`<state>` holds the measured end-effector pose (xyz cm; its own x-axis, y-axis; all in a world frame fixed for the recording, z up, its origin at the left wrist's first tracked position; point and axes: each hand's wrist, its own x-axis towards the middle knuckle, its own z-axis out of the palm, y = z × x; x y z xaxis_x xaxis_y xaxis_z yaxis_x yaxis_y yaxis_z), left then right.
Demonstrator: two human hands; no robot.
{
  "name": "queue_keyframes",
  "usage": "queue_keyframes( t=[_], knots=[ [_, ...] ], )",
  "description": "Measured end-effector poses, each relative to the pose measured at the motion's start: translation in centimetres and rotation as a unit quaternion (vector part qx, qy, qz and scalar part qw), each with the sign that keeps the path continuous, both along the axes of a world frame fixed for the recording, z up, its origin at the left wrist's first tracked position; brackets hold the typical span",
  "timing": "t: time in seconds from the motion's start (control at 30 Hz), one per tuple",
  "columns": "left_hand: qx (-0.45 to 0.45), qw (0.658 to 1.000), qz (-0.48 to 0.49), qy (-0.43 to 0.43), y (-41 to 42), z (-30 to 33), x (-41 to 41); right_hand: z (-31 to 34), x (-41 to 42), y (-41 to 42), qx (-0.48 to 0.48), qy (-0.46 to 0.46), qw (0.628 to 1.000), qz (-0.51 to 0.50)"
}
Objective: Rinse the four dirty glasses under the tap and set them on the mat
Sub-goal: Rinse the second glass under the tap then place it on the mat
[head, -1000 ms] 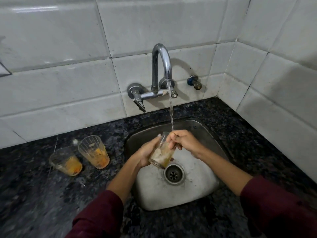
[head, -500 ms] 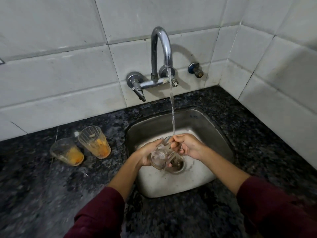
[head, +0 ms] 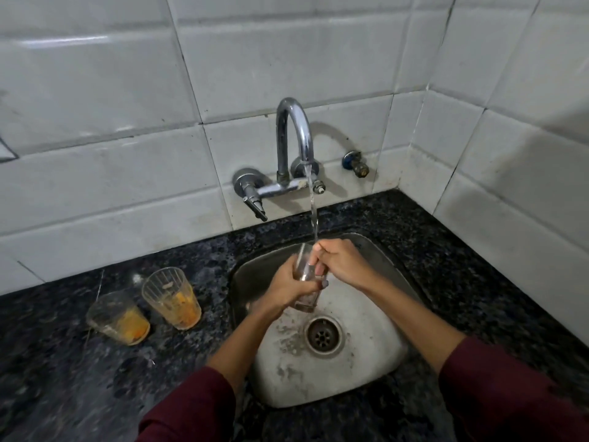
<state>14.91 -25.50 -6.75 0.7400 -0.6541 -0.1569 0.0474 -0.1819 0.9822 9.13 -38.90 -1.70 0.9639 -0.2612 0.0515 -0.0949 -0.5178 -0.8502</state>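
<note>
Left hand (head: 288, 287) grips the glass (head: 306, 279); right hand (head: 342, 263) pinches its rim.

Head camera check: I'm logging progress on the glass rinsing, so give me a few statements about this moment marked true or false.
1. Water runs from the tap. True.
2. The left hand grips the glass over the sink. True.
3. The right hand rests on the counter. False: it is at the glass's rim, under the stream.
4. Two dirty glasses stand on the counter left of the sink. True.
5. Those two glasses are clean. False: both hold orange residue.
6. The held glass lies on the drain. False: it is held above the basin.
</note>
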Motion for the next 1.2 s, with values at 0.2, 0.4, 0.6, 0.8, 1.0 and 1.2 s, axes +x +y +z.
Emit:
queue_keyframes(
  t=[0.2,0.4,0.6,0.8,1.0,1.2],
  knots=[
    [0.015,0.993,0.053,-0.104,-0.6,0.4,-0.4,1.2,0.9,-0.2,-0.008,0.024,1.000,-0.019],
    [-0.154,0.932,-0.169,0.281,1.3,0.5,1.2,0.6,-0.2,-1.5,0.175,-0.058,0.981,0.051],
    [-0.078,0.985,-0.026,0.152,-0.2,0.9,-0.1,1.3,0.6,-1.5,0.065,-0.033,0.997,0.018],
    [0.079,0.984,0.094,-0.130,-1.5,0.6,-0.7,1.1,1.7,-0.8,-0.001,-0.011,0.998,-0.064],
    [-0.101,0.974,-0.107,0.172,0.0,2.4,1.8,1.3,1.0,-2.3,0.200,-0.041,0.979,-0.012],
    [-0.105,0.972,-0.069,0.197,-0.2,1.9,1.8,1.9,1.5,-1.8,0.155,-0.045,0.986,0.028]
  ],
)
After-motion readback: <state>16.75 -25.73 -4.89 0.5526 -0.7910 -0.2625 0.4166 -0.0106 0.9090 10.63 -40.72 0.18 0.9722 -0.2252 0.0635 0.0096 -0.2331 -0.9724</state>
